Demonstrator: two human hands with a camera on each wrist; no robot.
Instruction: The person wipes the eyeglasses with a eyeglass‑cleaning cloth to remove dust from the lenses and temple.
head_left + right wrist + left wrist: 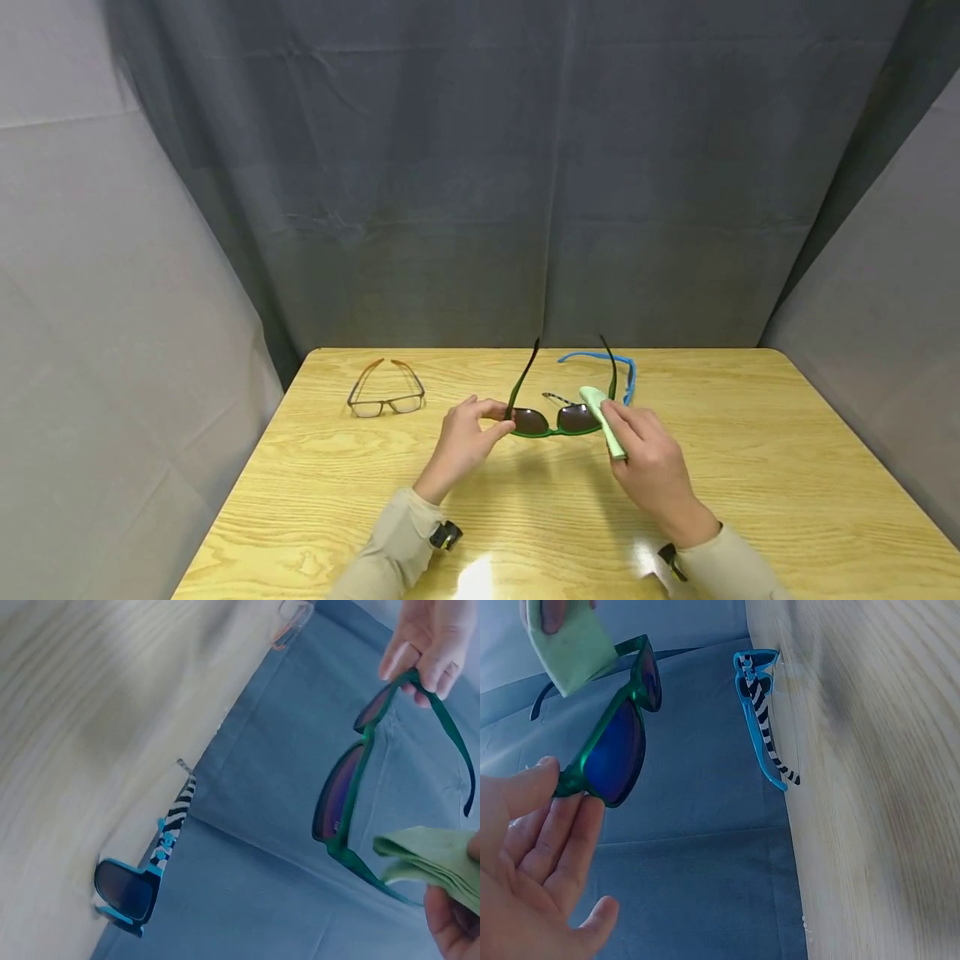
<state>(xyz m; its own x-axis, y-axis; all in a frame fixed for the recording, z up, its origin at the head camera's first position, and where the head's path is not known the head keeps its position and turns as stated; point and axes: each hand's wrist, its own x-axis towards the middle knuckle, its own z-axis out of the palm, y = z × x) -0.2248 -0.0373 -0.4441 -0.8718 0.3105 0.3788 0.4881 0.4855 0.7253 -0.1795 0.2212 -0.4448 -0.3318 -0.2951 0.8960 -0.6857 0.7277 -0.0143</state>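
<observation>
Green-framed sunglasses (553,432) with dark lenses are held above the table, their temples unfolded and pointing away. My left hand (467,439) pinches them at the left hinge corner between thumb and fingers. A folded light green cloth (602,422) is gripped in my right hand (654,460), close beside the right end of the frame. In the right wrist view the cloth (435,859) overlaps the right temple; whether it presses on it, I cannot tell. Behind them, blue sunglasses (759,712) with a zebra-striped temple stand on the table.
Clear-lens eyeglasses (386,406) with orange temple tips rest unfolded at the table's left rear. The wooden table (750,467) meets a dark grey curtain (450,208) at its far edge. Light grey cloth walls (112,333) flank both sides.
</observation>
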